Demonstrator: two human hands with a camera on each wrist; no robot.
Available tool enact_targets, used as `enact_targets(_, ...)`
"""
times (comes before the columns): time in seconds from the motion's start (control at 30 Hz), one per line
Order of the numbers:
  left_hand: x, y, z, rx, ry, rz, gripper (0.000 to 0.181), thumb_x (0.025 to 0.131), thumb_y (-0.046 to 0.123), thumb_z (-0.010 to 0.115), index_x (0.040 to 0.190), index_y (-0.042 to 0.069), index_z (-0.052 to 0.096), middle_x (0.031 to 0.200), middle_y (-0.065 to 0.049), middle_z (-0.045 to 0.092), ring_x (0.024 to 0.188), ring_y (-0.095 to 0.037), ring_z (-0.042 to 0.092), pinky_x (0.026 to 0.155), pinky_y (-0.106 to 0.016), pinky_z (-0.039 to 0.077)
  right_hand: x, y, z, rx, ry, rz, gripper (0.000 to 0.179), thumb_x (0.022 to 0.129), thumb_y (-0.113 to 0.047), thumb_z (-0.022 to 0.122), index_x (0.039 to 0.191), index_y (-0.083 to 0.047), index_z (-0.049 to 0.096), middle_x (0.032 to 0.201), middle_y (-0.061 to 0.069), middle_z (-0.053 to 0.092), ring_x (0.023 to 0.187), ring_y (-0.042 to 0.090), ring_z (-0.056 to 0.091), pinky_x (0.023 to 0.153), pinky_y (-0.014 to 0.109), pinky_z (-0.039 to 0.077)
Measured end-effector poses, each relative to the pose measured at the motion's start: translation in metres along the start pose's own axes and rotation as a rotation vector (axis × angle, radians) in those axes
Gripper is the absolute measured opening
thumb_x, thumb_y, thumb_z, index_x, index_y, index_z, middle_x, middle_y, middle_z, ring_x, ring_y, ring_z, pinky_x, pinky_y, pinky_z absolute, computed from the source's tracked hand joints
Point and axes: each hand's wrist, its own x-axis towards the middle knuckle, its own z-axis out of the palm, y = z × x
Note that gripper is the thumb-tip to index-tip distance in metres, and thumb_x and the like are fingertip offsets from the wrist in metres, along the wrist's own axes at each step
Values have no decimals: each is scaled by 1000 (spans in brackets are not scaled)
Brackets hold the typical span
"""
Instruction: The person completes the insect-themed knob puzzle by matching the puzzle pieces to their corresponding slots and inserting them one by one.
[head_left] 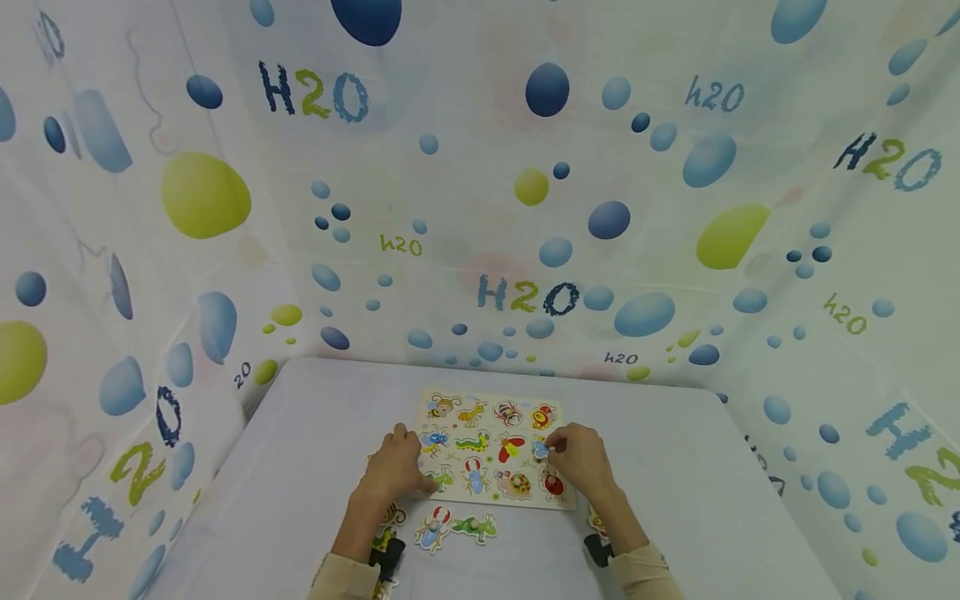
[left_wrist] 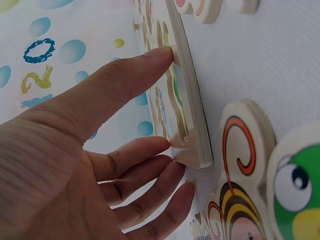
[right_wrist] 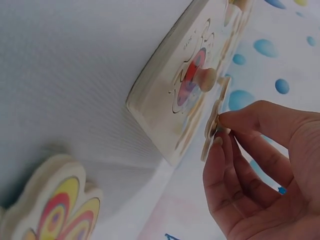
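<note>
A wooden peg puzzle board (head_left: 536, 500) with printed insects lies on the white table. At its left edge is my left hand (head_left: 393, 462); in the left wrist view the thumb (left_wrist: 145, 65) rests on the board's face and the fingers touch its side edge. My right hand (head_left: 581, 458) pinches a small blue-winged insect puzzle piece (head_left: 540, 450) between thumb and fingertips, over the board's right side. In the right wrist view that piece (right_wrist: 214, 125) is tilted edge-on, so its picture is hidden. A red ladybug piece (right_wrist: 192, 77) with a wooden knob sits in the board nearby.
In front of the board lie a loose stag beetle piece (head_left: 432, 531) and a green grasshopper piece (head_left: 474, 527). More pieces are partly hidden beneath the left wrist, including a green one (left_wrist: 305, 185). A butterfly-like piece (right_wrist: 65, 205) lies near the right wrist. Patterned curtains (head_left: 450, 208) surround the table.
</note>
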Motion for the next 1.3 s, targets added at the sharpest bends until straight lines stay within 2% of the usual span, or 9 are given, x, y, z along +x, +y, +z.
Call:
enact_targets(0.33,1,-1,1,4,-6,-7,69,65,32,101,108,-5,63,101,-12,48,88,-27,48,74,-54,54,3,3,7,1,15,-27,12,79,0,80,84,-11,79,78,-5,61,72,11,55,64,30,50)
enact_targets(0.83,-1,1,0,-1,-9,-8,68,65,32,101,108,-5,63,101,-12,48,87,-27,48,73,-52,53,7,4,10,2,-18,13,9,81,-2,79,86,-10,79,79,-4,62,73,13,56,68,32,50)
enact_targets(1.3,0,-2,0,5,-6,-9,70,64,32,101,109,-5,62,102,-12,48,89,-28,48,76,-56,53,10,6,14,8,-39,34,11,80,-1,79,86,-10,78,79,-3,63,74,14,55,68,32,49)
